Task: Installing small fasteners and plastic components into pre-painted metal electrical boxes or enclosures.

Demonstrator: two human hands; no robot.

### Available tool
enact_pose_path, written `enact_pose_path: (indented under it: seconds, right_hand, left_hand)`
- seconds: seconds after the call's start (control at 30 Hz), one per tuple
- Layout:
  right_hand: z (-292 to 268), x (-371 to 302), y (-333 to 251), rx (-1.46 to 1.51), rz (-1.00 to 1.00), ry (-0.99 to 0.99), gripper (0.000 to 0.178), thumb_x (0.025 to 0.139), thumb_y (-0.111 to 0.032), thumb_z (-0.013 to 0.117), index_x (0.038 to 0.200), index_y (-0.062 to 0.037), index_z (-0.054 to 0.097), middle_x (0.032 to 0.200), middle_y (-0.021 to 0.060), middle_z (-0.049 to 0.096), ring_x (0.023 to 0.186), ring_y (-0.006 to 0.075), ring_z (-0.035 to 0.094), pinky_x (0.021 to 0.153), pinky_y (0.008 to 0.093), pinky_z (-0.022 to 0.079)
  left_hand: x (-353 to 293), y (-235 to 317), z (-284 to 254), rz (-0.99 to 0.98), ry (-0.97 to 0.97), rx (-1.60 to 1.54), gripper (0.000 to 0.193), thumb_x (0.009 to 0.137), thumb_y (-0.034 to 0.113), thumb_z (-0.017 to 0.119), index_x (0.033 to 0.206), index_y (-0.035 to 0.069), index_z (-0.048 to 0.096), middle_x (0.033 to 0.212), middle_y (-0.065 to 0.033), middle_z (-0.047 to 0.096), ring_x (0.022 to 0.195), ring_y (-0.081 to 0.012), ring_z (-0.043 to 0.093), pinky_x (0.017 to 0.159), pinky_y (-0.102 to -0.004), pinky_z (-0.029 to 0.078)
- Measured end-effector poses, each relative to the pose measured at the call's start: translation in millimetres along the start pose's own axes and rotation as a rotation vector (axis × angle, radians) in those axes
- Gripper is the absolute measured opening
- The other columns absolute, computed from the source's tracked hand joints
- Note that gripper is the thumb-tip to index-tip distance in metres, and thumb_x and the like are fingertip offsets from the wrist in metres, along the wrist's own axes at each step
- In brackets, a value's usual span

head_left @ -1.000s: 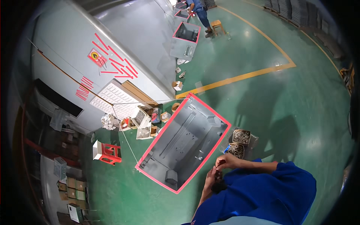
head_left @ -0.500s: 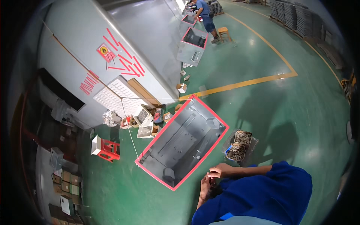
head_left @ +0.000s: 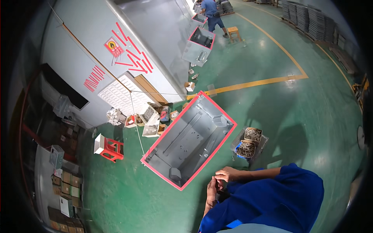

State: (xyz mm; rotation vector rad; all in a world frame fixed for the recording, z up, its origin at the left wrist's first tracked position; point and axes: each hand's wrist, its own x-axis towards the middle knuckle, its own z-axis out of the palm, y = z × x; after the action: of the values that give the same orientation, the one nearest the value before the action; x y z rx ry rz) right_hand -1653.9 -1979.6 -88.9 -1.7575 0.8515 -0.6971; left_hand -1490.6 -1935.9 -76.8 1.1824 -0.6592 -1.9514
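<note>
My left hand [head_left: 211, 190] and my right hand [head_left: 228, 174] meet in front of my body, fingers closed and pressed together. Anything between the fingertips is too small to make out. Just ahead of them stands an open grey metal box [head_left: 187, 141] with red strips along its rim, apart from both hands. Inside the box are grey brackets and several small holes. To the right of the box, close to my right forearm, two containers of small metal parts [head_left: 253, 134] [head_left: 246, 148] rest on a support covered with clear plastic.
A cord [head_left: 136, 124] runs to the box's corners from a rod. Small bins [head_left: 150, 129] line its left side, near a red stool [head_left: 112, 150]. Further off, a co-worker [head_left: 211, 13] stands by another grey box [head_left: 199, 46] and a wooden stool [head_left: 233, 32].
The view has shifted slightly, so the box sits a little higher in it. My hands stay together in nearly the same pose. The co-worker has changed stance.
</note>
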Motion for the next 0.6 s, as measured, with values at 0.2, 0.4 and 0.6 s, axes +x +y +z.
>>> enact_pose_path:
  seconds: [0.2,0.4,0.6]
  right_hand:
    - [13,-4,-10,0.011,0.022,0.045,0.034,0.092,-0.031,0.046,0.074,-0.0072,0.062,0.072,0.0088,0.064,0.067,0.0281,0.061,0.062,0.0372,0.045]
    - [34,-6,-10,-0.012,-0.010,0.092,0.034,0.092,-0.031,0.045,0.074,-0.0064,0.062,0.073,0.0095,0.064,0.069,0.0287,0.061,0.063,0.0376,0.045]
    - [58,-11,-10,-0.065,-0.008,0.163,0.032,0.091,-0.029,0.046,0.077,-0.0049,0.061,0.073,0.0097,0.065,0.070,0.0288,0.062,0.063,0.0376,0.046]
  left_hand:
    - [-4,-8,-13,0.008,-0.038,-0.039,0.033,0.098,0.039,0.038,0.081,0.013,0.051,0.063,0.0039,0.045,0.051,-0.0066,0.040,0.046,-0.0206,0.032]
    - [-19,-5,-25,-0.035,-0.092,-0.035,0.030,0.098,0.036,0.041,0.084,0.011,0.049,0.064,0.0022,0.042,0.053,-0.0070,0.037,0.046,-0.0202,0.030]
    - [-30,-13,-39,0.021,-0.095,-0.022,0.035,0.096,0.041,0.043,0.079,0.012,0.051,0.061,0.0034,0.045,0.049,-0.0075,0.039,0.045,-0.0220,0.031]
